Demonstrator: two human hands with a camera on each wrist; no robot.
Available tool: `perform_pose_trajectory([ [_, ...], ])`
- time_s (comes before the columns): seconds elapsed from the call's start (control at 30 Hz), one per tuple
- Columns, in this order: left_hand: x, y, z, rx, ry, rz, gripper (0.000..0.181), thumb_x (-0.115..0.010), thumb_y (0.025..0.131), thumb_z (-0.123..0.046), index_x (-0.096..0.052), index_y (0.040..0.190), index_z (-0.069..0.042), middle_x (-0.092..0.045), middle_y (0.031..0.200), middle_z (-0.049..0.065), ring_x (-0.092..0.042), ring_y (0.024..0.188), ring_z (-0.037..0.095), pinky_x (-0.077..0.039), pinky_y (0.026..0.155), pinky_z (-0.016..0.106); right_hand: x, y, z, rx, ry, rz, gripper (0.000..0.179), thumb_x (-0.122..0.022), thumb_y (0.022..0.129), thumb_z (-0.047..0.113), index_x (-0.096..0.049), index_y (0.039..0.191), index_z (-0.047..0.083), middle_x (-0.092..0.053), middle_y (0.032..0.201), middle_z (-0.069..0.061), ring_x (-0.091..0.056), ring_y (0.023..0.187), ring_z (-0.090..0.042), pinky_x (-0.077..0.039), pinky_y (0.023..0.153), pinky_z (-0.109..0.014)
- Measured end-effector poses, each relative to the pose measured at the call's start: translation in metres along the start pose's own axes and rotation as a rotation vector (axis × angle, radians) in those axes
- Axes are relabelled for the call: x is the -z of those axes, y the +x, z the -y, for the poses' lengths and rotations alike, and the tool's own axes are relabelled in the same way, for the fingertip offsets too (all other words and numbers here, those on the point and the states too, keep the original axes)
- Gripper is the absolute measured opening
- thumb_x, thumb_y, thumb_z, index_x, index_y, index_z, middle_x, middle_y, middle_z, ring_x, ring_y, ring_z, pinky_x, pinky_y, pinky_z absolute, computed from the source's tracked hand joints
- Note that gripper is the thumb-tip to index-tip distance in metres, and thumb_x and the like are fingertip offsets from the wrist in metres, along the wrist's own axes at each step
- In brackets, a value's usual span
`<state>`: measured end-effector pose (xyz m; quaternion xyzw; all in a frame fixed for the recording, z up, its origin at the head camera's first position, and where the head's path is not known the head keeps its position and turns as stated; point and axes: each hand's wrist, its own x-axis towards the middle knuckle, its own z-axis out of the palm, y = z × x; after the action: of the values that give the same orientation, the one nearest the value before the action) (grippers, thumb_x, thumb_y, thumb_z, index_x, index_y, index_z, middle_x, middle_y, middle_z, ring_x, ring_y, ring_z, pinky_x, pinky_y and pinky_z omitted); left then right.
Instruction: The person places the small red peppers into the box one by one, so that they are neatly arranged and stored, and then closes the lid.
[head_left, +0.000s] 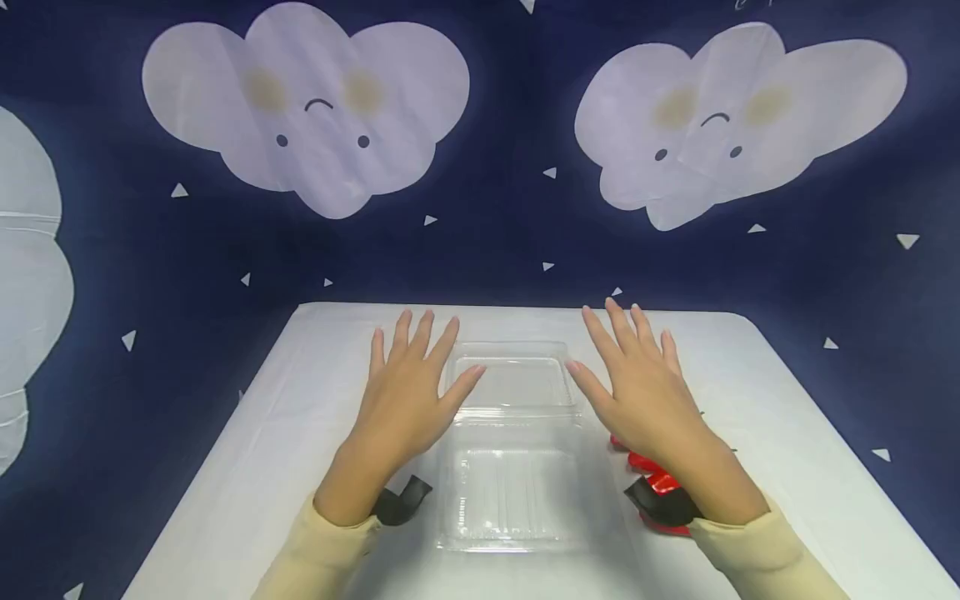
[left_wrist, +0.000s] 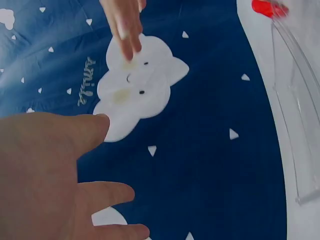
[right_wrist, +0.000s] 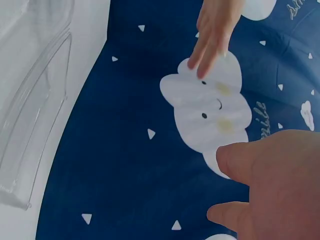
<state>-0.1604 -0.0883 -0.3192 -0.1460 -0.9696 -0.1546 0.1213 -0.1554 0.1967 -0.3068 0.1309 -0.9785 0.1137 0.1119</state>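
Both hands hover over the white table with fingers spread and nothing in them. My left hand [head_left: 405, 400] is at the left side of a clear plastic box [head_left: 517, 492], and my right hand [head_left: 645, 400] is at its right side. The box stands opened out, its hinged lid [head_left: 513, 379] folded back toward the far edge. Under my right wrist lie several shiny red items [head_left: 660, 481], partly hidden by the forearm. In the left wrist view a bit of red [left_wrist: 269, 8] shows beyond the box.
The white table [head_left: 300, 467] has a rounded far edge. Dark blue cloth [head_left: 510, 233] with white clouds and small triangles hangs behind and around it. Each wrist wears a black strap [head_left: 402, 500], below which are pale yellow sleeves [head_left: 322, 554].
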Motion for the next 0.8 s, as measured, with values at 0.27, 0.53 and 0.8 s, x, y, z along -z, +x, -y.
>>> perform_pose_trajectory([
  [0.27, 0.004, -0.020, 0.022, -0.087, -0.209, -0.030, 0.067, -0.047, 0.102, -0.060, -0.043, 0.157, -0.023, -0.031, 0.164, 0.007, -0.010, 0.156, 0.030, 0.001, 0.123, 0.059, 0.007, -0.031, -0.026, -0.004, 0.039, -0.043, 0.070, -0.049, 0.105, 0.050, -0.029, 0.162, 0.015, -0.027, 0.164, -0.020, -0.023, 0.149, -0.046, -0.005, 0.121, -0.064],
  [0.53, -0.023, -0.044, 0.048, -0.108, -0.662, -0.019, 0.049, -0.063, 0.102, -0.039, -0.054, 0.149, -0.029, -0.044, 0.157, -0.007, -0.025, 0.152, 0.016, -0.023, 0.120, 0.058, -0.005, -0.062, -0.051, -0.046, 0.130, -0.054, 0.054, -0.066, 0.100, 0.040, -0.054, 0.148, 0.020, -0.066, 0.131, -0.015, -0.060, 0.119, -0.044, -0.046, 0.097, -0.067],
  [0.8, -0.051, -0.070, 0.073, -0.017, -0.871, -0.096, 0.032, -0.065, 0.102, -0.018, -0.066, 0.134, -0.019, -0.071, 0.115, 0.000, -0.064, 0.114, 0.014, -0.046, 0.107, 0.034, -0.028, -0.086, -0.071, 0.048, 0.204, -0.111, 0.032, -0.084, 0.086, 0.022, -0.073, 0.116, 0.023, -0.072, 0.110, 0.004, -0.069, 0.104, -0.025, -0.057, 0.087, -0.056],
])
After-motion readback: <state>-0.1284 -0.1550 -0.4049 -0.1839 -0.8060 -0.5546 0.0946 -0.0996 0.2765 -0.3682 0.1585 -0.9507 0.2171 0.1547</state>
